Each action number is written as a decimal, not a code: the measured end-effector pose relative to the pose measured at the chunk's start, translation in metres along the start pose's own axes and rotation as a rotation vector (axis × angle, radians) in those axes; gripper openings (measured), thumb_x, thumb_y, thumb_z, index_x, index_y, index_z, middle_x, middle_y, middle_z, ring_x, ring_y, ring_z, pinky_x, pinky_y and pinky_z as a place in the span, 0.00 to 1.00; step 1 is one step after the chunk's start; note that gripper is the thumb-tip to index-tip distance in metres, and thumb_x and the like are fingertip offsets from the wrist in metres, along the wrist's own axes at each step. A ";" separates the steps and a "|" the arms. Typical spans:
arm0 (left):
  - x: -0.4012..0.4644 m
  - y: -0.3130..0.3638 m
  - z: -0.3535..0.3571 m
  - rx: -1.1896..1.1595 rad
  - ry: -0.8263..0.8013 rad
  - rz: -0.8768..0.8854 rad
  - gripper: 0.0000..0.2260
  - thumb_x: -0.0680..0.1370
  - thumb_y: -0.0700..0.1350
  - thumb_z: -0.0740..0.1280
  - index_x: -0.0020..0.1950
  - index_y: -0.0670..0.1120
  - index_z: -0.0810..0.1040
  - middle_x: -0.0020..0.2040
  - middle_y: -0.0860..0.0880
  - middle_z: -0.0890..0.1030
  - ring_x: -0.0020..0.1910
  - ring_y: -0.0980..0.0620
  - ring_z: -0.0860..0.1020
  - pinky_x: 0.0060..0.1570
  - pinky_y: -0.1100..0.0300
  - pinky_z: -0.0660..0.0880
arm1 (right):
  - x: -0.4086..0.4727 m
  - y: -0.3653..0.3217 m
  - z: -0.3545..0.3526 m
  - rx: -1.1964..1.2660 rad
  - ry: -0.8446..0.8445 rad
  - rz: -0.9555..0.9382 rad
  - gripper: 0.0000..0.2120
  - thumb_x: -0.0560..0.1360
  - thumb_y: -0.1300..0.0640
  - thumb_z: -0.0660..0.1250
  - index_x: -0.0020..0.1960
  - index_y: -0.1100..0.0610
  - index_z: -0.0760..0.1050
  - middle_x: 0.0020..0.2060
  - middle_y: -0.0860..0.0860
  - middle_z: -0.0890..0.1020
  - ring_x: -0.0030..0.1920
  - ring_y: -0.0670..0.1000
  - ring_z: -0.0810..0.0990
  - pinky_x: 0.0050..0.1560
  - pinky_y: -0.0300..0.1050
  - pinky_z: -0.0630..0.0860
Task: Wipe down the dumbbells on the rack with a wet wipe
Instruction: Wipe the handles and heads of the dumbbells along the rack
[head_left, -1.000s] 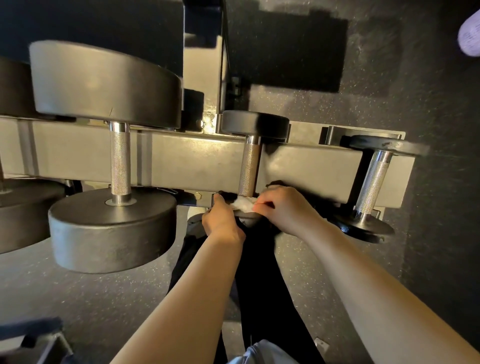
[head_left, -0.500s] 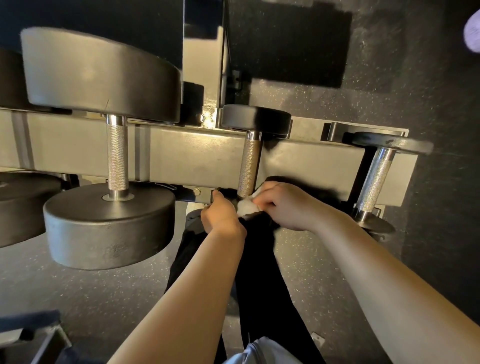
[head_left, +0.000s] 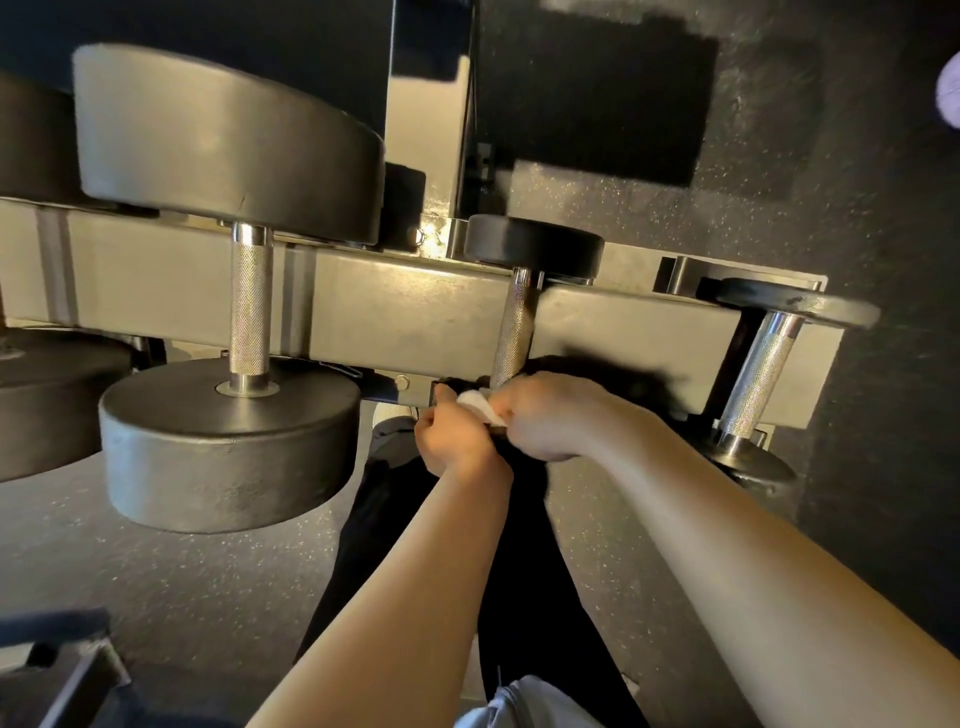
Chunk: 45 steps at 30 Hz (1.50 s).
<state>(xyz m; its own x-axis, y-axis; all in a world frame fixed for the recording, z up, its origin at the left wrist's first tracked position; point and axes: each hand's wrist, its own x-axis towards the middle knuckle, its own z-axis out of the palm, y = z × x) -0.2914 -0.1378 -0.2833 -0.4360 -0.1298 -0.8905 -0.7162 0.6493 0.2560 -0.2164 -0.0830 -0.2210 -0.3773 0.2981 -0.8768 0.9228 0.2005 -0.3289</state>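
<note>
A small black dumbbell (head_left: 514, 327) lies across the grey rack rail (head_left: 405, 317), its knurled steel handle pointing toward me. Both my hands cover its near head. My right hand (head_left: 545, 415) pinches a white wet wipe (head_left: 478, 404) against that head. My left hand (head_left: 452, 436) curls around the head's left side, fingers touching the wipe. A large dumbbell (head_left: 244, 312) sits on the rail to the left, and a smaller one (head_left: 758, 374) on the right end.
Another big dumbbell head (head_left: 47, 400) shows at the left edge. The rack's upright post (head_left: 426, 119) rises behind the rail. Speckled dark rubber flooring (head_left: 649, 182) lies below. My dark trouser legs (head_left: 519, 571) stand under the hands. A metal frame corner (head_left: 67, 675) sits lower left.
My right hand with the wipe shifted slightly left and up over the near head, then back; both hands stay on the same dumbbell end. The view moved a little.
</note>
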 end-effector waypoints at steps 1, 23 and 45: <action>-0.002 0.001 0.001 0.037 0.055 0.010 0.11 0.78 0.52 0.66 0.45 0.45 0.75 0.48 0.45 0.80 0.48 0.45 0.78 0.58 0.52 0.75 | -0.006 0.007 0.000 0.041 -0.022 0.002 0.10 0.78 0.59 0.55 0.54 0.49 0.72 0.54 0.53 0.76 0.52 0.56 0.75 0.48 0.46 0.71; 0.004 -0.001 0.001 0.078 0.096 0.019 0.15 0.78 0.54 0.65 0.59 0.45 0.80 0.55 0.45 0.82 0.55 0.44 0.79 0.62 0.49 0.75 | -0.021 0.041 0.004 0.209 -0.091 0.043 0.23 0.81 0.59 0.53 0.71 0.40 0.66 0.71 0.50 0.69 0.66 0.54 0.71 0.61 0.45 0.68; 0.013 0.000 0.002 0.153 0.091 0.019 0.18 0.75 0.56 0.64 0.57 0.46 0.79 0.55 0.46 0.82 0.54 0.43 0.79 0.60 0.49 0.75 | -0.007 0.056 0.015 0.368 -0.056 -0.038 0.14 0.81 0.51 0.59 0.64 0.45 0.75 0.61 0.45 0.76 0.60 0.49 0.74 0.59 0.40 0.67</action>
<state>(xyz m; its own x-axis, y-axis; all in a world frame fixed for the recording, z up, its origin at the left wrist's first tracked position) -0.2956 -0.1380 -0.2956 -0.5010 -0.1793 -0.8467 -0.6193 0.7577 0.2060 -0.1605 -0.0874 -0.2381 -0.4163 0.2429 -0.8762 0.8783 -0.1419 -0.4567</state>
